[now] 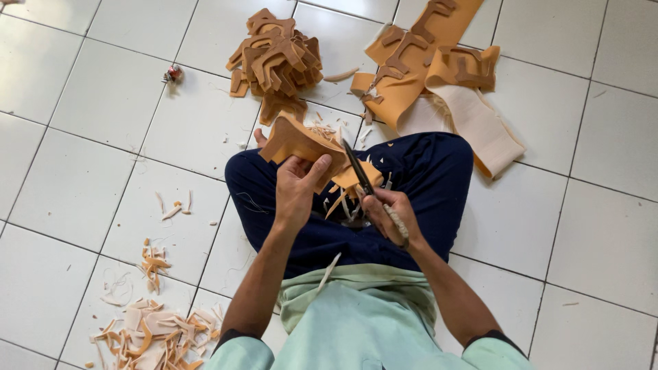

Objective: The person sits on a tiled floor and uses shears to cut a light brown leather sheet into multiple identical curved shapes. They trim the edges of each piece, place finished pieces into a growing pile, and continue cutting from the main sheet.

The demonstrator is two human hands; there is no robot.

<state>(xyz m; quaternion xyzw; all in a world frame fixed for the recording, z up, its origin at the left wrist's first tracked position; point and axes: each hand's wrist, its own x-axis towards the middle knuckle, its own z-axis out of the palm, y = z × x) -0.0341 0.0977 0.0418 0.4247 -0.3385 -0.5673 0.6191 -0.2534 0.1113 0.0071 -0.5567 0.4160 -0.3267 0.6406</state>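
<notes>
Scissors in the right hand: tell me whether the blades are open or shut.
Cannot tell for certain. The scissors show as one dark narrow line against the tan piece, so they look shut or nearly so.

One pair of scissors [358, 169], two hands, two heaps of offcuts.

The floor [89, 109] is white tile with grey grout lines. The cut piece [301, 142] is tan-orange, as are the stacked shapes [276, 58], a shade browner. The sheet [439, 62] is orange with a cream underside. Trousers [411, 171] navy, shirt [356, 315] pale mint. The scissors [360, 171] look black, handles perhaps wrapped whitish.
</notes>
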